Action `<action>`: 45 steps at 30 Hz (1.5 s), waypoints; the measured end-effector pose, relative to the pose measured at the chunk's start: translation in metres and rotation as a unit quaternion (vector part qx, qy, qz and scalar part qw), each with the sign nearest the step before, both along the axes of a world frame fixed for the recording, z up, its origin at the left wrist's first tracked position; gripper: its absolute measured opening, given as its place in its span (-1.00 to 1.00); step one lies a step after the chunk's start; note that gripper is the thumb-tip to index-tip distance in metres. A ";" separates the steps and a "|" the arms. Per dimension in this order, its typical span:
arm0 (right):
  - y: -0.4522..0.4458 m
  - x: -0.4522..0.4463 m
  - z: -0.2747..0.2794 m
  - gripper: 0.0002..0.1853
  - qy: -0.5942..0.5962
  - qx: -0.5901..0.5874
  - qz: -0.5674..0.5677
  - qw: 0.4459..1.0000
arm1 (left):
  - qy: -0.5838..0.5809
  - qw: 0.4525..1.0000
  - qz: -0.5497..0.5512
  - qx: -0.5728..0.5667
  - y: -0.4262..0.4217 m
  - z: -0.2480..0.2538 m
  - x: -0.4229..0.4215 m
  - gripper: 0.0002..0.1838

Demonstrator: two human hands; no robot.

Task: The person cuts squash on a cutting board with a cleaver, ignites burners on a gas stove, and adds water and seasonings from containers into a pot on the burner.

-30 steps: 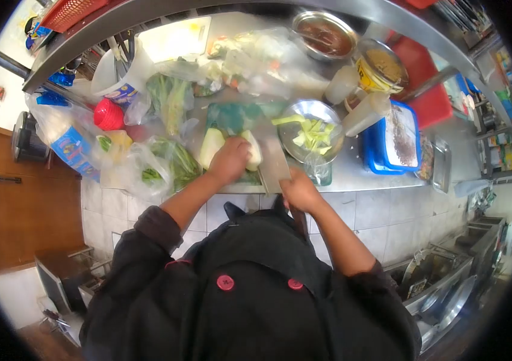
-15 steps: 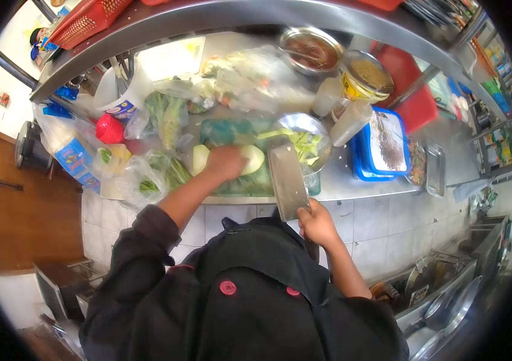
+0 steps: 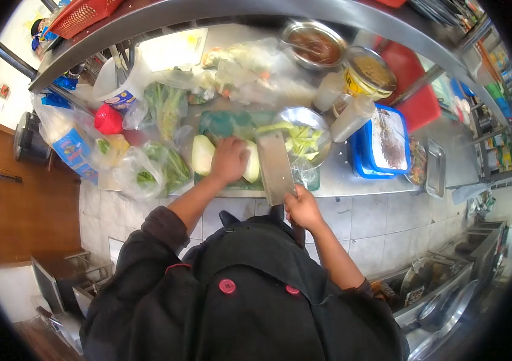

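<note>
My left hand [image 3: 230, 159] is bent over a pale green, smooth-skinned vegetable piece [image 3: 251, 162] on the green cutting board [image 3: 223, 124], fingers curled against it. A second such piece [image 3: 202, 155] lies just left of that hand. My right hand [image 3: 304, 208] grips the handle of a cleaver [image 3: 276, 165]. Its broad blade is beside the right piece, over the board's right part; whether it touches the vegetable I cannot tell. Beyond the blade, a steel bowl [image 3: 324, 151] holds light green cut strips [image 3: 304, 142].
Plastic bags of leafy greens [image 3: 171, 170] are left of the board. Behind it lie bagged vegetables [image 3: 256, 75]. A bowl of red-brown sauce [image 3: 314, 48], a squeeze bottle [image 3: 354, 119] and a blue tub [image 3: 361, 153] stand to the right. A metal shelf edge [image 3: 226, 16] spans overhead.
The cleaver and my right hand have moved left and slightly away from my body, closer to the vegetable. My left hand has shifted slightly, and the right piece is turned more lengthwise.
</note>
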State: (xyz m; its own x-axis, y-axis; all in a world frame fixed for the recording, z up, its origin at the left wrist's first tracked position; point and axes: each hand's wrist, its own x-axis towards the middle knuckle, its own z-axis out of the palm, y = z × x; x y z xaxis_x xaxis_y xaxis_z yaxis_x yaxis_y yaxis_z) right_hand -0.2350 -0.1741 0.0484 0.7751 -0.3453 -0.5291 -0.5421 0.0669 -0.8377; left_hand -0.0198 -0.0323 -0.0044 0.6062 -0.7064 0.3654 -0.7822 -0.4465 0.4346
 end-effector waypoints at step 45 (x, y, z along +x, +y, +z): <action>0.007 0.005 0.013 -0.70 0.049 -0.052 0.111 0.991 | -0.025 0.999 0.040 0.025 0.006 -0.001 -0.003 -0.52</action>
State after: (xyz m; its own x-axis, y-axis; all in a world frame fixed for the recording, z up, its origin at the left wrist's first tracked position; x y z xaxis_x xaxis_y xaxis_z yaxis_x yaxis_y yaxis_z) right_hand -0.2301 -0.1671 0.0616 0.7852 -0.2284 -0.5756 -0.6122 -0.1464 -0.7770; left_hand -0.0230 -0.0266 -0.0059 0.6430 -0.6751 0.3618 -0.7636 -0.5285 0.3709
